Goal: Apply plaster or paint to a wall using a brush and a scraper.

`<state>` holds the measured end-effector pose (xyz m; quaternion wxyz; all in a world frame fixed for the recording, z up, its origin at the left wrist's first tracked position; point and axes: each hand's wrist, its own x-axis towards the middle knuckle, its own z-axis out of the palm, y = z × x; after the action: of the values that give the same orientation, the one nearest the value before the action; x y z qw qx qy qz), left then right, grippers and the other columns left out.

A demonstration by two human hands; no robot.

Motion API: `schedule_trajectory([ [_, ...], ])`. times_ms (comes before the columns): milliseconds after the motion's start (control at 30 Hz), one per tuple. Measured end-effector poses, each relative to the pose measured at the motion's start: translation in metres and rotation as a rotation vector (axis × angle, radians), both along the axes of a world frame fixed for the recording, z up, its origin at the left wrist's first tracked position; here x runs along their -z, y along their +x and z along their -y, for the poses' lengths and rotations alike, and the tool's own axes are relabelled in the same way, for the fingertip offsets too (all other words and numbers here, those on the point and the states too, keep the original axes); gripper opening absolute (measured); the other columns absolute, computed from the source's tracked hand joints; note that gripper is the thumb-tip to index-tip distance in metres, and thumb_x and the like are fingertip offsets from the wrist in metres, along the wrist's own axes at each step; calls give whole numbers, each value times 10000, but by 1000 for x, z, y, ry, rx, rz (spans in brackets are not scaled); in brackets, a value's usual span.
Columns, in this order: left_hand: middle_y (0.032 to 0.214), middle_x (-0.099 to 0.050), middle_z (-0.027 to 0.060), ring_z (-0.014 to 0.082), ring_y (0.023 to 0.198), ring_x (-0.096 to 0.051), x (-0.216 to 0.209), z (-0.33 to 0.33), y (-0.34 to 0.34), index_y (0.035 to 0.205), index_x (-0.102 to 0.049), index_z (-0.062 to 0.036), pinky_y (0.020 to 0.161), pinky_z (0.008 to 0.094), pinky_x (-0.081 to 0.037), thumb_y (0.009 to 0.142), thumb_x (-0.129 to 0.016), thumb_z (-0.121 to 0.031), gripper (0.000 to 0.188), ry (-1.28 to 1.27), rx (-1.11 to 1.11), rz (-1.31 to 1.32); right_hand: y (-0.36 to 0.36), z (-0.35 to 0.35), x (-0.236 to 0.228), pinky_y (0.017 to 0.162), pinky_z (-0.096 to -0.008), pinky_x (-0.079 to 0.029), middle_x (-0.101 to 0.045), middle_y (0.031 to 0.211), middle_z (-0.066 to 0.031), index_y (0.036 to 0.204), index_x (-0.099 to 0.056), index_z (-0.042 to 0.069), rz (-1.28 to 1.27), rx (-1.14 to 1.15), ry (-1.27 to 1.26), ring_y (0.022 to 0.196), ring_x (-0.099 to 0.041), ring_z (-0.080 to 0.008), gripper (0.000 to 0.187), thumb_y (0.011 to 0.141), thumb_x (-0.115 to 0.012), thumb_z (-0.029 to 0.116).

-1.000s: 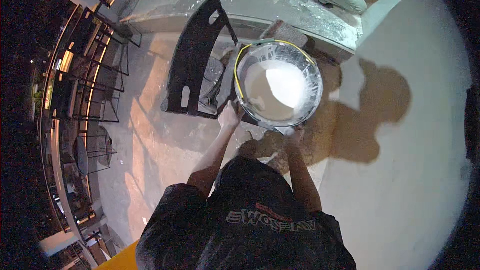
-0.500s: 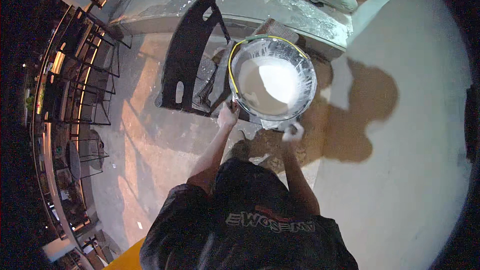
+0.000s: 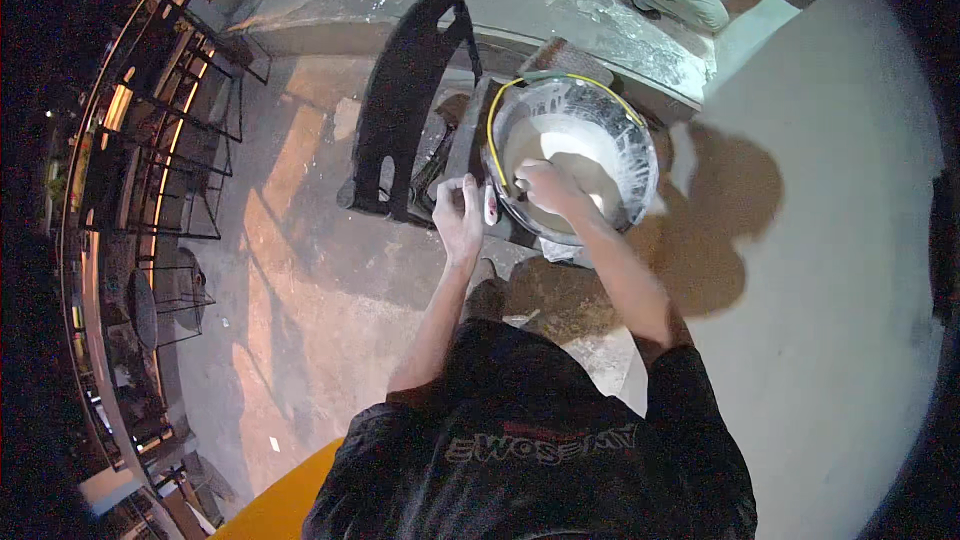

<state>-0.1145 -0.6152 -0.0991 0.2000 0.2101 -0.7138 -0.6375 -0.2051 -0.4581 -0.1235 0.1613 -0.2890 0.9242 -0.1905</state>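
"White mix (image 3: 576, 137) lies in the bucket (image 3: 640, 160), beside the black chair (image 3: 400, 105) — what's nearby?"

"Right hand (image 3: 550, 188) reaches over the bucket; whether its grip is closed, I can't tell. Left hand (image 3: 459, 225) — grip apart — is just beside the bucket."

Renovation site: white-smeared bucket (image 3: 634, 156)

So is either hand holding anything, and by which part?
Can't tell: the right hand is over the bucket, its grip unclear; the left hand is beside a small white object, any hold unclear.
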Motion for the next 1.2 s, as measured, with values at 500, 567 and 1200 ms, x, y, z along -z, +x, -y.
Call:
schedule_trajectory([
  [500,941,-583,145,328,896,-550,25,-36,-49,1062,-531,-5,810,396,-407,882,-425,-373,423,-249,477,-583,68,-46,-93,715,-335,-475,-654,902,-129,1025,-613,71,-17,448,-160,770,-630,-236,211,849,-567,178],
  [567,943,-588,135,317,912,-554,26,-38,-50,1081,-522,-3,820,395,-411,898,-260,-555,638,-141,414,-596,84,-43,-96,745,-345,-471,-649,915,-128,1025,-614,72,40,408,-162,798,-624,-264,214,849,-560,181],
  [1200,933,-565,132,258,863,-571,26,-43,-52,1137,-469,-1,788,357,-450,787,-83,-748,911,-75,313,-527,50,-91,-93,527,-192,-385,-595,652,-3,817,-622,13,92,931,-836,574,-502,-43,324,892,-555,322],
])
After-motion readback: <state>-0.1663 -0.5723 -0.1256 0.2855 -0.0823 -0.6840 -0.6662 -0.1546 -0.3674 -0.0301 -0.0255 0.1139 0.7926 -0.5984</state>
